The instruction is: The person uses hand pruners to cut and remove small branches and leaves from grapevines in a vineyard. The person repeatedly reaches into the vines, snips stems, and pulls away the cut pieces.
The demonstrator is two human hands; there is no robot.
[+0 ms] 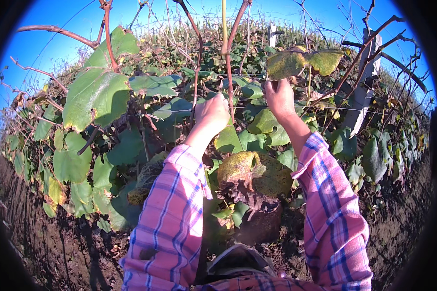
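My left hand (212,112) is curled in front of the grapevine, between two upright reddish-brown canes. One cane (196,78) rises just left of it, the other cane (229,80) just right. Its fingertips face away from me, so whether anything is in them is hidden. Farther right, my right hand (279,99) is raised with thumb and fingers at the lower edge of a yellowing grape leaf (287,66). The leaf hides the fingertips, and a firm grip on it cannot be made out. A thin trellis wire (253,107) crosses the vine at about wrist height.
A large green leaf (96,96) hangs at left. A browned, spotted leaf (253,171) sits low between my forearms. Bare canes (377,47) branch in front of a leaning concrete trellis post (364,83) at right. Dark soil (76,251) lies below, and another post (272,35) stands behind.
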